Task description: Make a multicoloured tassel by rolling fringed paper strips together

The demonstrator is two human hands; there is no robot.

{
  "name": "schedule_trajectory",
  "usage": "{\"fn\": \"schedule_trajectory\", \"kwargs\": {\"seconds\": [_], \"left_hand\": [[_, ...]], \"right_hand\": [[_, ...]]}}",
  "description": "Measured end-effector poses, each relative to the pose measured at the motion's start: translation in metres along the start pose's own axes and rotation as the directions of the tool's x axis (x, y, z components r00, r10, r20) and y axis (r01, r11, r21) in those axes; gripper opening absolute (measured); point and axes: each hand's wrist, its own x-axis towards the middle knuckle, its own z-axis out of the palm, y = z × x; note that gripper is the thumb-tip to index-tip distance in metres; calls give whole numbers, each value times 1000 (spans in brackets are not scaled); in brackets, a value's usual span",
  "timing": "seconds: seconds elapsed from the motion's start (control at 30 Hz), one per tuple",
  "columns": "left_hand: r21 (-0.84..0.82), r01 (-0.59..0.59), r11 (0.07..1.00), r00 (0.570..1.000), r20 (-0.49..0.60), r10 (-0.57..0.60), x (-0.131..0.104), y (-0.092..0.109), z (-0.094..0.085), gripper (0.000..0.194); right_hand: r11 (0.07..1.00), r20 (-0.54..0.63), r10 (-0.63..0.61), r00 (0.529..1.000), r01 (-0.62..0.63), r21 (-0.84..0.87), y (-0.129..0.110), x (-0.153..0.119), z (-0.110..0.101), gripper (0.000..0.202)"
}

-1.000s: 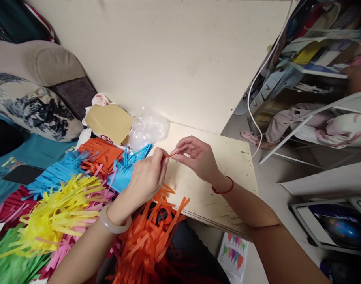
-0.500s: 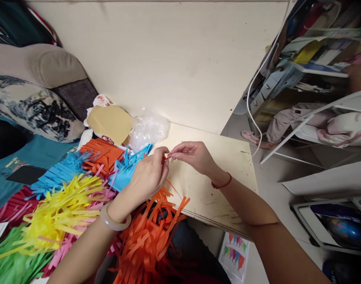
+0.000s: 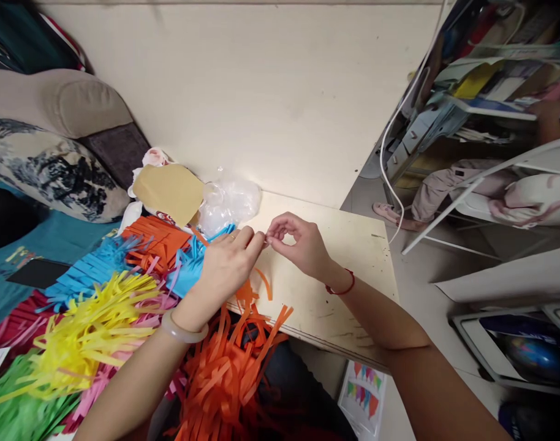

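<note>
Orange fringed paper (image 3: 225,380) hangs over my lap and rises to the front edge of the wooden board (image 3: 348,269). Above it, my left hand (image 3: 231,260) is closed, back upward, with orange strips showing beside and below it. My right hand (image 3: 301,242) pinches with thumb and fingertips curled in a ring, meeting the left fingertips over the board. What lies between the fingertips is too small to make out. Blue fringed paper (image 3: 185,272) lies just left of my left hand.
Yellow fringed paper (image 3: 105,331), green fringed paper (image 3: 27,392) and other coloured bundles lie at left. A clear plastic bag (image 3: 229,205) and tan paper (image 3: 170,193) sit behind. A white cable (image 3: 385,147) hangs at right, near a seated person's leg (image 3: 438,193).
My left hand has turned its back more upward, and the right fingers have curled into a rounder ring. The orange bit seen between the fingertips is now hidden, while orange strips show differently around the left hand.
</note>
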Motion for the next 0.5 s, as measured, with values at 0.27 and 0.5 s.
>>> {"fn": "schedule_trajectory", "kwargs": {"seconds": [0.27,0.5], "left_hand": [[-35,19,999,1000,12,-18,0,-9,1,29],[-45,-45,998,999,-25,44,-2,-11,3,32]], "right_hand": [[995,20,78,997,-79,59,3,5,-7,17],[999,77,44,996,-46,21,0,2,-6,13]]}}
